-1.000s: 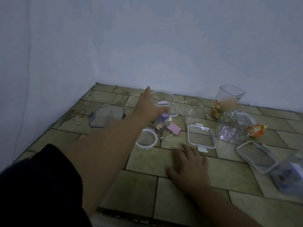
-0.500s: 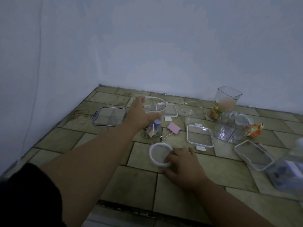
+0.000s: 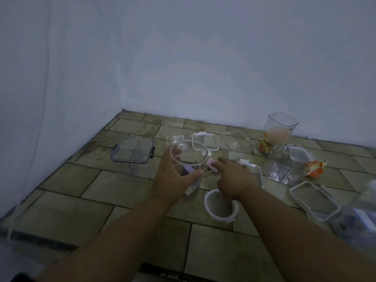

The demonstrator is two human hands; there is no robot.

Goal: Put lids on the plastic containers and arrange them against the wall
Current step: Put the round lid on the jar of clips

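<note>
- Left hand has its grip closed around the round container.
- The round lid lies just right of the container, nearest the right hand, whose grip I cannot tell.

Round lid right of jar

pink binder clip, white round lid

Clear containers and loose lids, placed from the round jar.
We grip the open round jar upright in our left hand. A white round lid lies flat just nearer us. A lidded square container stands to its left, and a tall open container well to its right.
</note>
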